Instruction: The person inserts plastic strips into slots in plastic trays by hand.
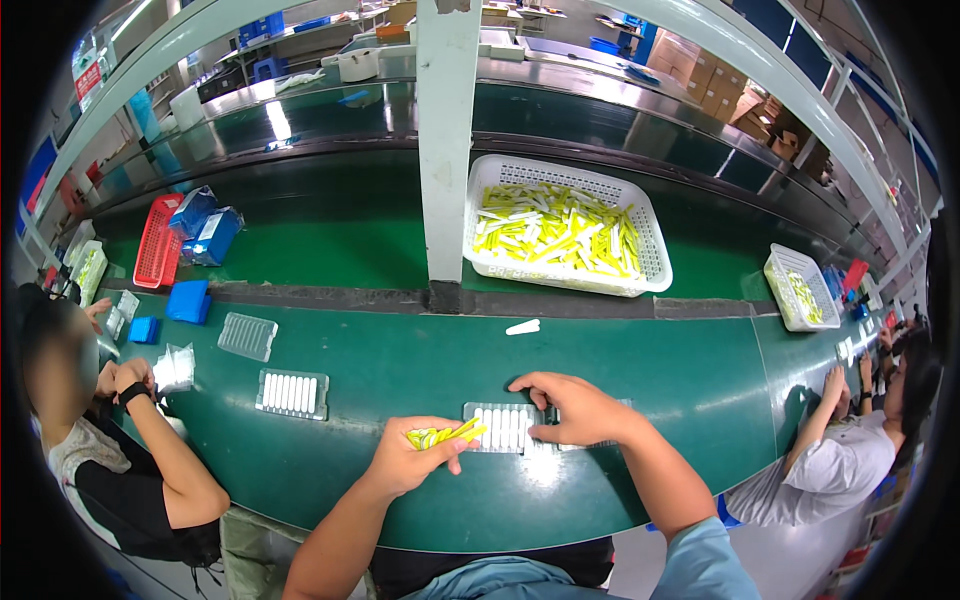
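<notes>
My left hand (pixel 408 458) is closed around a bunch of slim yellow-and-white sticks (pixel 446 434), their ends pointing right. Just beside it lies a clear plastic tray (pixel 470 410) with several white sticks (pixel 507 428) in a row. My right hand (pixel 575 408) hovers over the tray's right end, fingers curved and apart, with nothing visible between them. Part of another clear tray (pixel 588 445) shows under my right wrist. A single white stick piece (pixel 522 327) lies farther back on the green table.
Beyond the table's dark ledge stands a white basket (pixel 655 235) heaped with yellow-and-white sticks, beside a white post (pixel 440 150). A filled tray (pixel 318 392) and another clear tray (pixel 248 337) lie left. Blue packs and a red basket (pixel 157 240) stand farther left. People work on both sides.
</notes>
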Action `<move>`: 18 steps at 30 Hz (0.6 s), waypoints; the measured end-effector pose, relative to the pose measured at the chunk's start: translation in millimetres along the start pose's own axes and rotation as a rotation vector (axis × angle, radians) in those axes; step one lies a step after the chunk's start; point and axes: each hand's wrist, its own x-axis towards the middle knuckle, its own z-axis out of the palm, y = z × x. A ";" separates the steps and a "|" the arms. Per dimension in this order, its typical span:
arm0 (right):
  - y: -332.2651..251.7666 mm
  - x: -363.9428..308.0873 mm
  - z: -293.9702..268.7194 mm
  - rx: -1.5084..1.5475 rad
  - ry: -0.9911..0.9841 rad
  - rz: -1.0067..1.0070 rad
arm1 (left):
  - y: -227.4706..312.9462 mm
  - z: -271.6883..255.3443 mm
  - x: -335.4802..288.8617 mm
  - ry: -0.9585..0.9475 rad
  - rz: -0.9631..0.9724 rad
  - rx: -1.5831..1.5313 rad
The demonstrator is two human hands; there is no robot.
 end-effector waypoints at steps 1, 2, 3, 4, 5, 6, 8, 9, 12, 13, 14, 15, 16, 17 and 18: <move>1.2 1.9 -2.5 -0.002 0.002 0.000 | 0.3 -0.5 -0.3 -0.010 0.000 0.000; 2.3 3.5 -5.7 0.045 -0.044 0.060 | 0.6 -0.7 -0.5 -0.021 0.001 -0.001; 2.7 4.9 -7.3 0.092 -0.091 0.117 | 0.1 -1.1 -0.7 -0.020 0.003 -0.001; 2.4 5.1 -7.5 0.090 -0.090 0.116 | -0.8 -1.5 -0.5 -0.015 -0.024 -0.039; 2.0 5.1 -7.4 0.129 -0.060 0.127 | -1.8 -1.8 -0.2 -0.010 -0.052 -0.077; 1.8 6.8 -6.0 0.171 -0.034 0.135 | -2.8 -3.8 -0.9 -0.005 -0.051 -0.076; -10.4 7.6 7.3 0.238 0.059 0.112 | -4.4 -7.7 -2.2 -0.039 -0.088 -0.118; -20.6 5.9 15.4 0.297 0.159 0.100 | -3.6 -6.7 -1.4 -0.043 -0.088 -0.121; -39.7 2.2 42.0 0.417 0.245 -0.030 | 0.2 -1.4 -1.5 -0.082 -0.106 -0.103; -42.6 1.6 46.6 0.390 0.239 -0.055 | 1.0 -0.7 -1.0 -0.097 -0.120 -0.077; -46.7 -0.5 47.7 0.391 0.278 -0.032 | 0.9 -0.1 -0.4 -0.113 -0.134 -0.051; -45.9 -2.3 46.1 0.392 0.277 -0.029 | -0.1 -1.6 -0.9 -0.113 -0.137 -0.053; -43.2 -5.5 41.3 0.367 0.416 -0.048 | -1.4 -3.9 -1.4 -0.100 -0.125 -0.057; -40.3 -8.9 35.0 0.338 0.553 -0.067 | -2.9 -5.6 -1.6 -0.088 -0.112 -0.062; -39.1 -10.9 24.7 0.169 0.631 -0.163 | -2.7 -5.9 -3.8 -0.078 -0.115 -0.067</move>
